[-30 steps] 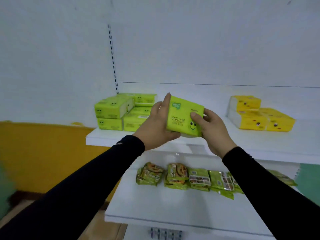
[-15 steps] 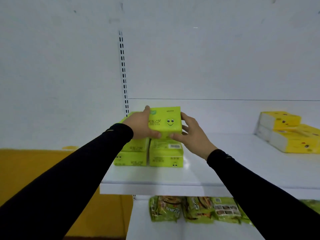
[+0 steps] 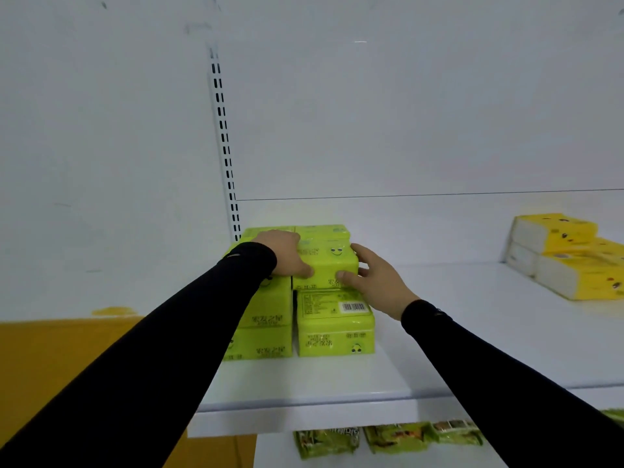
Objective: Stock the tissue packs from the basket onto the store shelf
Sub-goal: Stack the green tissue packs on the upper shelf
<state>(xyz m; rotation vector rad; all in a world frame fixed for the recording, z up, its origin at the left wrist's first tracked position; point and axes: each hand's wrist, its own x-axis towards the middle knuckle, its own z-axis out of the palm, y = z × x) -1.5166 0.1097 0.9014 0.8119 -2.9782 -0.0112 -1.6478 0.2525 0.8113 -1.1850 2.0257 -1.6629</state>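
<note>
Placement step, judged near done: green tissue pack (image 3: 326, 263) sits on top of the green stack (image 3: 304, 319) at the shelf's (image 3: 439, 349) back-left corner, smiley face up.

Left hand (image 3: 287, 253): grip lies over the pack's left top edge, thumb on its front face, fingers bent round it. It grasps the pack and steadies it against the neighbouring top pack.

Right hand (image 3: 378, 282): thumb tip on the pack's front-right corner, fingers spread along its right side. Grip reads as grasping the pack lightly. Probable reason for the two-sided hold: squaring the pack w/ the row below before letting go.

Stack layout: two columns side by side, tight to the slotted upright (image 3: 224, 146) at the shelf's left edge. The front-right column is one layer lower; barcode label (image 3: 353, 307) shows on its top face. Basket not in view.

Materials:
- Green packs: glossy plastic film over soft rectangular blocks, rounded edges; film likely slippery, pack compressible.
- Yellow tissue packs (image 3: 570, 258): same form, white sides, stacked loosely toward the shelf's right end, well apart.
- Shelf: smooth white board, matte, straight front edge.
- Snack bags (image 3: 388, 439): crinkled film, on the lower shelf beneath the front edge.
</note>
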